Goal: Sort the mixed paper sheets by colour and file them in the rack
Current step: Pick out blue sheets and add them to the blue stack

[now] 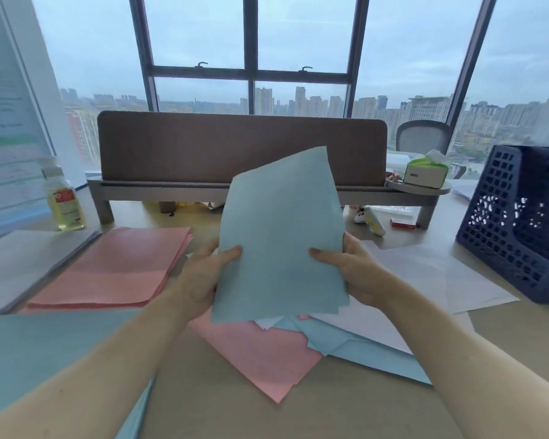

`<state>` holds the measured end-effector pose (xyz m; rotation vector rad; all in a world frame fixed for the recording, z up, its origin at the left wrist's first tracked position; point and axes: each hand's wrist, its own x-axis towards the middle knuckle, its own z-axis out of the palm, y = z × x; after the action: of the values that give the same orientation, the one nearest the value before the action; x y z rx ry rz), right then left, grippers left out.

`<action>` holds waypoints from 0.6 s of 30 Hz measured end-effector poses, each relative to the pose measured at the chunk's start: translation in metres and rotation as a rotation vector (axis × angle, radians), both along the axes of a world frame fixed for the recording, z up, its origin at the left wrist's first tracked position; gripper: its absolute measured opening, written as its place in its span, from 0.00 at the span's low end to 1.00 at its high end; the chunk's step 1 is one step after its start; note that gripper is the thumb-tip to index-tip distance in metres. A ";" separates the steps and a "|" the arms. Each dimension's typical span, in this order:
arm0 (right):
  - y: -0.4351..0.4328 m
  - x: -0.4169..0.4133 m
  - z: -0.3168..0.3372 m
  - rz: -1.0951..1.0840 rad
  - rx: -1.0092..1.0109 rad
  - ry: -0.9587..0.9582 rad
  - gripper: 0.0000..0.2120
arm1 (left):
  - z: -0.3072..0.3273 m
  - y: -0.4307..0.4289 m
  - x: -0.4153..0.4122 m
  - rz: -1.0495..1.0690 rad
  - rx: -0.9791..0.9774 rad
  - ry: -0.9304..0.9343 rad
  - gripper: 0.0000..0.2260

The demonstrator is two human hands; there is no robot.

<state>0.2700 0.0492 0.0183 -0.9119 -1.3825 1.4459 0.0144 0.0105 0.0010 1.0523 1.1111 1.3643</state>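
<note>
At frame centre, left hand (208, 274) and right hand (351, 270) pinch upright blue sheets (279, 236) by both edges, probably squaring them before filing in the rack (517, 217) at right.

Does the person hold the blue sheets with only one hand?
No, the left hand and the right hand both grip the blue sheets, one at each side edge.

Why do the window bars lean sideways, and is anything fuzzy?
In the head view the wide-angle lens makes the window frame lean at the sides; daylight is soft and grey, no glare; the blue sheets in the left hand and right hand look clear, the poster at far left blurred.
</note>
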 end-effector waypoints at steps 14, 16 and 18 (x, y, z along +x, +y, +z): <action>-0.046 -0.046 0.008 -0.125 0.275 -0.089 0.23 | 0.012 -0.064 -0.024 0.308 0.253 0.294 0.14; -0.051 -0.053 0.007 -0.198 0.348 -0.110 0.23 | 0.009 -0.066 -0.022 0.362 0.280 0.302 0.14; -0.054 -0.058 0.011 -0.241 0.390 -0.097 0.22 | 0.014 -0.068 -0.020 0.426 0.335 0.314 0.13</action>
<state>0.2124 -0.0050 0.0298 -0.8656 -1.5015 0.9201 -0.0058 -0.0575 0.0152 1.3579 1.4278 1.8101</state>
